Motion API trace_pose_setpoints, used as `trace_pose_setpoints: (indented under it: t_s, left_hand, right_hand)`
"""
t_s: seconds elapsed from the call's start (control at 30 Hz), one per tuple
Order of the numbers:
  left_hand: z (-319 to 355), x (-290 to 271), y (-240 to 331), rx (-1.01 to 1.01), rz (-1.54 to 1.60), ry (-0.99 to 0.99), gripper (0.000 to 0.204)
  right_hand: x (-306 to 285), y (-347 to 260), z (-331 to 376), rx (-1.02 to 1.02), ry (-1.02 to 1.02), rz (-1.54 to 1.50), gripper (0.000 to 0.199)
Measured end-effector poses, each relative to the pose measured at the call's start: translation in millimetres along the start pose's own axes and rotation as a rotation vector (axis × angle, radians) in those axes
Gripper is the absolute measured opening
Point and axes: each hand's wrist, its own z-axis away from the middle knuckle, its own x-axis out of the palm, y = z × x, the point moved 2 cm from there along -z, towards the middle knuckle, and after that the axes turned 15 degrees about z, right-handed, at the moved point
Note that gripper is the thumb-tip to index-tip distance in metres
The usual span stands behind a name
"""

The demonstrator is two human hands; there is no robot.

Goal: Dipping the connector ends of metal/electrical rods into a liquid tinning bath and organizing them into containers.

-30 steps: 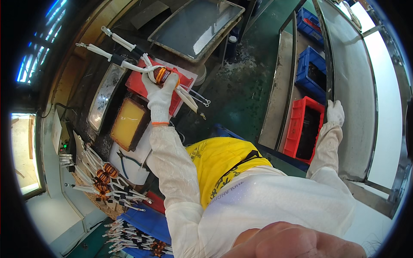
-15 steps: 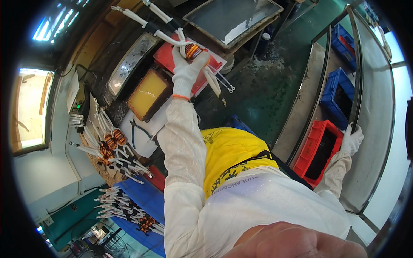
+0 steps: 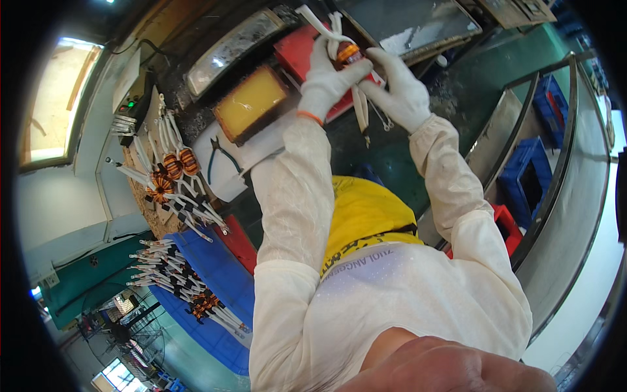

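Observation:
My left hand (image 3: 326, 80), in a white knitted glove with an orange cuff, is closed round a copper-wound ring coil (image 3: 349, 53). White sleeved leads (image 3: 317, 21) run from the coil toward the far side, and further leads (image 3: 360, 111) with metal ends hang on the near side. My right hand (image 3: 403, 93), also gloved, is beside the coil's right side with thumb and forefinger spread apart. Whether its fingertips touch the coil cannot be made out. Under the coil lies a red board (image 3: 295, 51).
Left of the hands are a tray of yellow material (image 3: 251, 101), pliers (image 3: 221, 160) and a long metal tray (image 3: 235, 49). More finished coils (image 3: 171, 171) and a blue bin (image 3: 209, 274) of leads lie further left. A rack (image 3: 555, 209) with blue crates (image 3: 526, 176) stands at right.
My right hand has left the rack's edge at right and come over to the coil. My left hand still holds the coil. The whole view has shifted.

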Motion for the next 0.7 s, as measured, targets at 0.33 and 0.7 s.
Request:
trace_pose_setpoints:
  t_s: [0.33,0.7]
  left_hand:
    - [8.6,4.4,-2.3,-0.102,0.079,0.002,0.094]
    - [47.1,40.9,3.1,-0.071,-0.048,-0.208,0.088]
  right_hand:
    - [35.0,-14.6,-9.6,0.197,0.034,0.056,0.069]
    - [-4.6,34.2,13.4,0.349,0.192,-0.043,0.06]
